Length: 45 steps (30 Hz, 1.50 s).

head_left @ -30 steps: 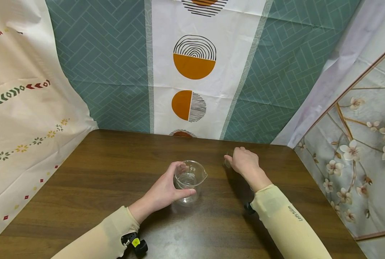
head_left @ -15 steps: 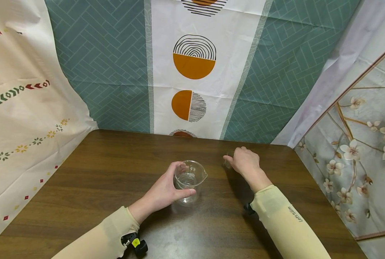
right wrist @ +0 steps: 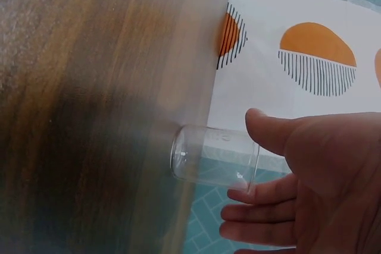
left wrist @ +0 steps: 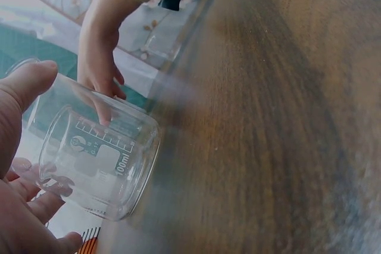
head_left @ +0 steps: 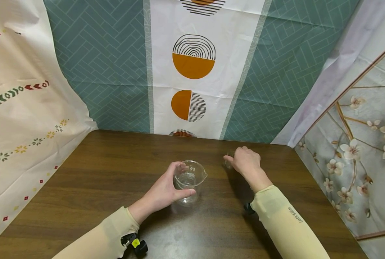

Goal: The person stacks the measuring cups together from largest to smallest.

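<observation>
1. Brown table point(head_left: 114, 172) is filling the lower frame.
2. At centre, left hand point(head_left: 163, 189) is grasping large beaker point(head_left: 192, 177).
3. Right of centre, right hand point(head_left: 247, 162) is pinching small beaker point(right wrist: 221, 154).
4. Gentle pressure is probably protecting these 2.

The left forearm point(head_left: 98, 233) is slanting inward from the lower left, the left wrist point(head_left: 140, 209) lying nearly in line with it. The left hand point(head_left: 164, 189) is curving into a wide gripping C, its thumb point(head_left: 184, 193) pointing rightward on the near side and its fingers bending round the far side. The right forearm point(head_left: 289, 223) is angling inward, and the right hand point(head_left: 247, 161) is resting farther forward, showing its back to the head camera, the right thumb point(right wrist: 271, 132) facing the fingers point(right wrist: 262, 230).
</observation>
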Each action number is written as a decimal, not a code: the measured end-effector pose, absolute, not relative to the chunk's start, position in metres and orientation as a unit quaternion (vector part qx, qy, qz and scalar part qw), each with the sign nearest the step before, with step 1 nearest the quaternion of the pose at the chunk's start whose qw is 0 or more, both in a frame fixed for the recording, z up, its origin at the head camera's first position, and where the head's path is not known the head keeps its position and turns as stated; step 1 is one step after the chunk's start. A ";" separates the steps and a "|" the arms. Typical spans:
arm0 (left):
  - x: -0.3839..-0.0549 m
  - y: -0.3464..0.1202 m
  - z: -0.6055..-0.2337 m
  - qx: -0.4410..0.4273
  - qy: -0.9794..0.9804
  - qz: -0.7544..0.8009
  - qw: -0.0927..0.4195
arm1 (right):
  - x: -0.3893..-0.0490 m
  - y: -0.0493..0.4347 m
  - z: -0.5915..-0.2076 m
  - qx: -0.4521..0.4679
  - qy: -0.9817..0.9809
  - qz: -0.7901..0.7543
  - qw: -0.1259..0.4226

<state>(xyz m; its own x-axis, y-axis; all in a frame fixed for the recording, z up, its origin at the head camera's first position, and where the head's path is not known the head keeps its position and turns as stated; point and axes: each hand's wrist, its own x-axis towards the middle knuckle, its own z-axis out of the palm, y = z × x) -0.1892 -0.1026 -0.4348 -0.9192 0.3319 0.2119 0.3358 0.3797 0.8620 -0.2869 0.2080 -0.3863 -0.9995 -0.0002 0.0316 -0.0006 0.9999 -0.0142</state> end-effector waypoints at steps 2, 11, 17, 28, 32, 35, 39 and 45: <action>-0.189 -0.103 -0.435 -0.201 -0.831 -0.520 0.002 | -0.287 0.208 -0.386 0.003 -1.000 0.008 0.016; -0.188 -0.103 -0.434 -0.200 -0.829 -0.522 0.002 | -0.287 0.208 -0.387 0.003 -1.000 0.017 0.009; -0.188 -0.103 -0.433 -0.199 -0.829 -0.523 -0.001 | -0.286 0.208 -0.387 0.007 -1.000 0.022 0.016; -0.188 -0.103 -0.434 -0.197 -0.830 -0.522 -0.001 | -0.281 0.206 -0.384 0.016 -0.997 0.040 0.067; -0.188 -0.103 -0.433 -0.198 -0.830 -0.522 -0.002 | -0.278 0.206 -0.384 0.018 -0.995 0.047 0.083; -0.188 -0.103 -0.433 -0.199 -0.831 -0.520 0.001 | -0.277 0.205 -0.383 0.020 -0.995 0.052 0.087; -0.188 -0.103 -0.433 -0.200 -0.832 -0.517 0.002 | -0.277 0.204 -0.383 0.018 -0.995 0.059 0.083; -0.188 -0.103 -0.433 -0.202 -0.831 -0.518 0.004 | -0.274 0.204 -0.383 0.018 -0.994 0.073 0.084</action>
